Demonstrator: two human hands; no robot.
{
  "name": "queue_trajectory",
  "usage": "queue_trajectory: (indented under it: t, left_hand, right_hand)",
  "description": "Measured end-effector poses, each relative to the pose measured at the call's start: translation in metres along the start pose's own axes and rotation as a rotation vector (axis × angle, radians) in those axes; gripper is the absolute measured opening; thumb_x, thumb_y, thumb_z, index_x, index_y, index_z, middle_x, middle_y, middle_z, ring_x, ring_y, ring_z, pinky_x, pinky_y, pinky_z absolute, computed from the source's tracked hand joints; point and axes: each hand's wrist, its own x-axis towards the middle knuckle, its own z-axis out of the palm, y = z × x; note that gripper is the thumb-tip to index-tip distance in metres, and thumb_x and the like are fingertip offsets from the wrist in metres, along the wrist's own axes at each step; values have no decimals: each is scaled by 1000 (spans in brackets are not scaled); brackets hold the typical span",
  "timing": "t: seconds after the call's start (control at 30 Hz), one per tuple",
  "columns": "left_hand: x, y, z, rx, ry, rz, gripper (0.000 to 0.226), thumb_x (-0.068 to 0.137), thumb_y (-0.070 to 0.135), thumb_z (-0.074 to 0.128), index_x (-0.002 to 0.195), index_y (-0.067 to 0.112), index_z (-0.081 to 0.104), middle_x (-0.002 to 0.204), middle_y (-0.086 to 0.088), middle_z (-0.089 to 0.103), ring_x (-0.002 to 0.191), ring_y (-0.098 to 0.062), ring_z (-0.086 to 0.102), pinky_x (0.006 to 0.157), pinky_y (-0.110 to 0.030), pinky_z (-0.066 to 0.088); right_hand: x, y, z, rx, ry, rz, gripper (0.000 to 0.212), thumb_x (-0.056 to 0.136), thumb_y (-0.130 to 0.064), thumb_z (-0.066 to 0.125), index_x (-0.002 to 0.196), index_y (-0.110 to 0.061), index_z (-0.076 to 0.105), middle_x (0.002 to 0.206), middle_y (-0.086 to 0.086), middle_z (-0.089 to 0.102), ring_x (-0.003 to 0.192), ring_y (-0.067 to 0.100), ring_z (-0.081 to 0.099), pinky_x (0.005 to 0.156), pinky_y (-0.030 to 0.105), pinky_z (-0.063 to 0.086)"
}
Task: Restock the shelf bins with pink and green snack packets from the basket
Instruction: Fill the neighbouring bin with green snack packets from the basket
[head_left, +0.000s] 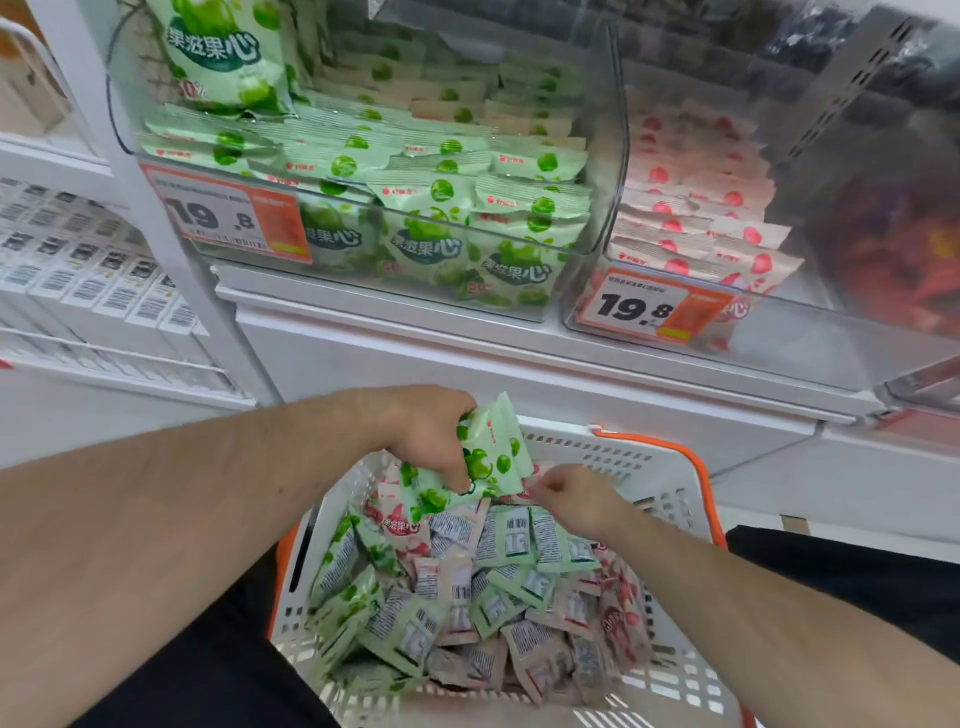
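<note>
A white basket (670, 499) with an orange rim sits low in front of me, holding several green and pink snack packets (467, 587). My left hand (426, 436) grips a bunch of green packets (493, 457) just above the basket's far end. My right hand (576, 493) reaches into the basket beside them, its fingers pinching a pink packet (527, 492) that is mostly hidden. On the shelf above, a clear bin (597, 156) at the left is filled with green packets (415, 171), and a clear bin (831, 322) at the right holds pink packets (696, 223).
Orange price tags reading 19.8 hang on the green bin's front (234, 218) and the pink bin's front (654, 306). A white shelf ledge (467, 353) juts out between bins and basket. White boxes (88, 270) fill the shelving at left. A dark-packet bin (893, 234) stands far right.
</note>
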Motion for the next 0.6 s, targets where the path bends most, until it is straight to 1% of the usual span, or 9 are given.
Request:
queue_trajectory:
  t: [0.07,0.13,0.2,0.27,0.33,0.4,0.47,0.53,0.6]
  left_hand:
    - [5,-1,4,18,-9,-5,59,72,36,82,119,19,51,111,3,60,99,-18,59,83,-31,52]
    - [9,-2,6,17,-23,-8,57,71,37,82,116,18,53,108,3,62,96,-18,61,82,-33,54]
    - [13,-2,5,31,-39,-8,56,70,37,82,115,18,55,105,1,63,94,-19,62,82,-36,55]
    - [17,-1,3,42,-57,-24,55,69,38,82,113,18,56,104,1,64,93,-19,63,83,-39,56]
    - [21,1,1,40,-75,-49,53,68,39,82,110,18,57,102,0,66,90,-19,64,82,-39,56]
    - [25,3,-2,32,-77,-76,52,68,41,82,108,18,58,100,0,66,87,-17,64,80,-38,57]
    - [26,5,-3,22,-66,-94,51,69,41,81,108,18,58,98,2,65,84,-15,63,77,-34,56]
    - [26,6,-5,10,-59,-91,51,69,39,81,109,18,57,98,3,64,84,-14,62,76,-33,55]
    - [24,6,-7,-36,-62,-84,52,70,35,82,112,21,54,102,4,63,88,-15,64,78,-35,58]
  right_hand:
    - [7,29,17,-391,-22,-40,23,92,-28,54,104,-13,67,102,6,69,93,22,63,79,31,52]
    - [11,50,32,-603,-11,-59,36,84,-22,56,120,-16,62,121,7,60,110,24,56,91,33,50]
    - [15,64,49,-738,-15,-86,56,78,-28,62,132,-18,50,133,9,48,122,27,45,104,40,41]
    - [19,75,65,-781,-45,-79,78,74,-31,68,142,-20,32,143,9,37,130,31,36,110,50,30]
    - [25,84,75,-801,-35,-57,84,77,-25,70,146,-17,23,146,10,36,132,34,36,112,54,25]
    - [28,88,77,-794,4,-52,76,83,-19,66,146,-14,24,146,11,43,130,32,44,114,53,25]
    - [27,85,72,-792,44,-84,58,86,-12,57,139,-12,35,135,9,55,121,29,53,110,47,34]
    - [28,79,59,-729,85,-126,45,85,-5,50,129,-14,46,117,6,64,103,25,61,93,38,48]
    - [29,69,40,-578,109,-155,33,84,0,47,111,-15,58,103,5,66,88,26,63,77,35,55]
